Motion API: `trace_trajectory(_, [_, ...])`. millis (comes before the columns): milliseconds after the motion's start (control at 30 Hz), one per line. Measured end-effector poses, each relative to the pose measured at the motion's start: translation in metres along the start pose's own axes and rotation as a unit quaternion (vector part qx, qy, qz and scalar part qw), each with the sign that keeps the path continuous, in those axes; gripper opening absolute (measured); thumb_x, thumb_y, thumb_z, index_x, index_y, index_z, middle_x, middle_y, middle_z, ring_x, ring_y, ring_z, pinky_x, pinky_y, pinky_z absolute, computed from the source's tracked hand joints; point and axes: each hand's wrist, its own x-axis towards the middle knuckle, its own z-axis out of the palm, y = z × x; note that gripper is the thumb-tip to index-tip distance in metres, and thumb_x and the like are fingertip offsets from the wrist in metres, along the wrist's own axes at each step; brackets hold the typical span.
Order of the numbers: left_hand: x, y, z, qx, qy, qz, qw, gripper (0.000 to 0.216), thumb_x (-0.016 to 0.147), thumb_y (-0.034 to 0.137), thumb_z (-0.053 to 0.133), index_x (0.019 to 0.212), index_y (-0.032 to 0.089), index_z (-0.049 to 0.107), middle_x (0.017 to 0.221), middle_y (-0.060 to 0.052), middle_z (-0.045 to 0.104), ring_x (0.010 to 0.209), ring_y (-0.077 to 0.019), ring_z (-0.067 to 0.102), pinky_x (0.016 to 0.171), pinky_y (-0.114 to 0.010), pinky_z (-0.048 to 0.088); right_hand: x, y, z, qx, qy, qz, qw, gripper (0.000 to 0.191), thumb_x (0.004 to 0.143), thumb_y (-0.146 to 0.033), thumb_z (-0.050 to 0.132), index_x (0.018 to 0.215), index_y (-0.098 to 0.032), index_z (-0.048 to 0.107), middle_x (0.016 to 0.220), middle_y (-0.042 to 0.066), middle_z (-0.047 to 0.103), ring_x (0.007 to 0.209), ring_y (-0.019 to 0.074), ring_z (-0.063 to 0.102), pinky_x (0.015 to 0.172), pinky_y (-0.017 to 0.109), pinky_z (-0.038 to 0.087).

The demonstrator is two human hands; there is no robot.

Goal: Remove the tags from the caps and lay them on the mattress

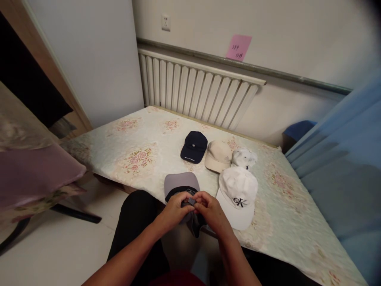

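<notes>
A grey baseball cap [181, 181] lies at the table's near edge, its underside turned up and its brim pointing away from me. Both hands meet at its back. My left hand [176, 207] pinches one side of the adjuster strap [192, 201], which looks dark grey. From the other side, the fingers of my right hand [210, 207] are closed on the same strap. My fingers hide part of the strap and its fastening. Close to my right hand lies a white cap [238, 186] with black letters.
Behind stand a navy cap [195, 145], a beige cap [218, 155] and a small white cap [244, 157], on a floral tablecloth [139, 139]. A radiator [196, 87] runs along the wall. A blue curtain [342, 151] hangs at right; a cloth-draped chair [44, 174] stands left.
</notes>
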Motion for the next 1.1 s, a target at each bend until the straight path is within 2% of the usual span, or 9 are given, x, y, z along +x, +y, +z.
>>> trace_trajectory(300, [0.000, -0.008, 0.003, -0.043, 0.008, -0.033, 0.998, 0.020, 0.068, 0.022, 0.063, 0.088, 0.017, 0.062, 0.075, 0.001, 0.062, 0.072, -0.0151, 0.056, 0.067, -0.025, 0.043, 0.000, 0.005, 0.002, 0.056, 0.012, 0.025, 0.998, 0.018, 0.064, -0.016, 0.063, 0.081, -0.021, 0.064, 0.064, -0.004, 0.060, 0.059, 0.0133, 0.058, 0.060, 0.027, 0.046])
trace_trajectory(500, [-0.001, -0.002, 0.000, -0.129, -0.020, -0.046, 0.990, 0.026, 0.066, 0.015, 0.061, 0.092, 0.017, 0.059, 0.078, 0.000, 0.065, 0.074, -0.0145, 0.061, 0.068, -0.025, 0.045, -0.002, 0.013, 0.000, -0.011, 0.027, -0.008, 1.000, 0.019, 0.067, -0.016, 0.061, 0.084, -0.021, 0.066, 0.065, -0.003, 0.061, 0.062, 0.0141, 0.058, 0.058, 0.026, 0.043])
trace_trajectory(600, [-0.002, 0.001, -0.002, -0.159, -0.028, -0.049, 0.986, 0.024, 0.067, 0.017, 0.063, 0.089, 0.017, 0.057, 0.079, 0.000, 0.065, 0.075, -0.0140, 0.061, 0.069, -0.025, 0.045, -0.003, 0.016, -0.001, -0.054, 0.043, -0.033, 0.997, 0.019, 0.068, -0.016, 0.059, 0.085, -0.021, 0.066, 0.069, -0.001, 0.062, 0.064, 0.0147, 0.057, 0.058, 0.026, 0.042])
trace_trajectory(767, [-0.002, 0.000, -0.002, -0.131, 0.004, -0.056, 0.990, 0.016, 0.076, 0.031, 0.058, 0.078, 0.017, 0.052, 0.070, 0.003, 0.056, 0.063, -0.0106, 0.050, 0.058, -0.022, 0.038, -0.005, 0.017, 0.000, -0.095, 0.063, -0.054, 0.992, 0.020, 0.069, -0.016, 0.058, 0.087, -0.021, 0.065, 0.073, 0.000, 0.065, 0.067, 0.0165, 0.058, 0.061, 0.027, 0.043])
trace_trajectory(900, [-0.001, -0.001, 0.000, -0.097, 0.006, -0.067, 0.993, 0.017, 0.078, 0.032, 0.054, 0.073, 0.017, 0.050, 0.064, 0.005, 0.048, 0.059, -0.0094, 0.043, 0.054, -0.021, 0.032, -0.008, 0.015, 0.002, -0.131, 0.067, -0.078, 0.986, 0.022, 0.069, -0.015, 0.057, 0.088, -0.022, 0.065, 0.075, 0.001, 0.066, 0.070, 0.0174, 0.059, 0.064, 0.028, 0.044])
trace_trajectory(1100, [0.001, 0.001, 0.000, -0.071, -0.003, -0.072, 0.995, 0.017, 0.078, 0.033, 0.052, 0.072, 0.017, 0.048, 0.063, 0.005, 0.045, 0.058, -0.0093, 0.039, 0.053, -0.021, 0.029, -0.011, 0.011, 0.006, -0.191, 0.078, -0.109, 0.972, 0.021, 0.067, -0.014, 0.059, 0.087, -0.021, 0.064, 0.079, 0.000, 0.065, 0.071, 0.0163, 0.056, 0.066, 0.028, 0.042])
